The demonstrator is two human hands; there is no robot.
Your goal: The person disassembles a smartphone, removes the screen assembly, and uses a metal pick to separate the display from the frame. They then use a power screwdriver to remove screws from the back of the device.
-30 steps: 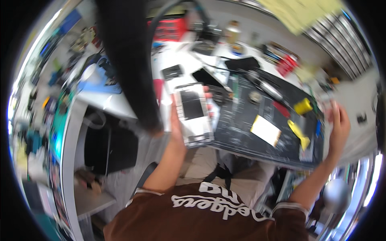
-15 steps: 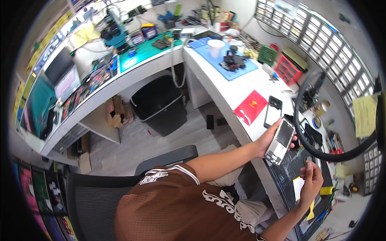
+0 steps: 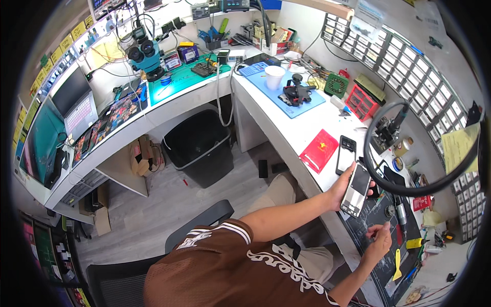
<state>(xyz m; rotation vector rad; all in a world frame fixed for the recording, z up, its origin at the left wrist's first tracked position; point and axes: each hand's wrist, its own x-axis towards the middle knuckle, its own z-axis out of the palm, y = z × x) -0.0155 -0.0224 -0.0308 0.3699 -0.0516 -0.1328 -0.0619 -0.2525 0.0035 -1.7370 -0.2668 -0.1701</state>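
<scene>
My left hand [image 3: 339,192] grips an opened smartphone [image 3: 357,190] by its sides, its inner parts facing up, above the near edge of the bench. Lower and to the right, over the black work mat [image 3: 365,221], is my right hand [image 3: 377,244] with its fingers curled in. Whether anything small sits between those fingertips cannot be made out. Just beyond them lie a small round dark piece [image 3: 390,210] and a silver pen-shaped tool [image 3: 401,214]. A yellow flat scraper [image 3: 397,266] rests to the right of my right hand.
A black ring-shaped frame [image 3: 369,148] arches over the bench's right side. Behind the smartphone lie another phone [image 3: 346,153] and a red packet [image 3: 320,150]. A white cup [image 3: 274,78] stands on a blue mat [image 3: 299,109]. Below the bench is a black bin [image 3: 199,148].
My right hand has drawn back toward me and left, away from the small round piece. The smartphone stays in my left hand, slightly lower in view. The whole view has shifted a little.
</scene>
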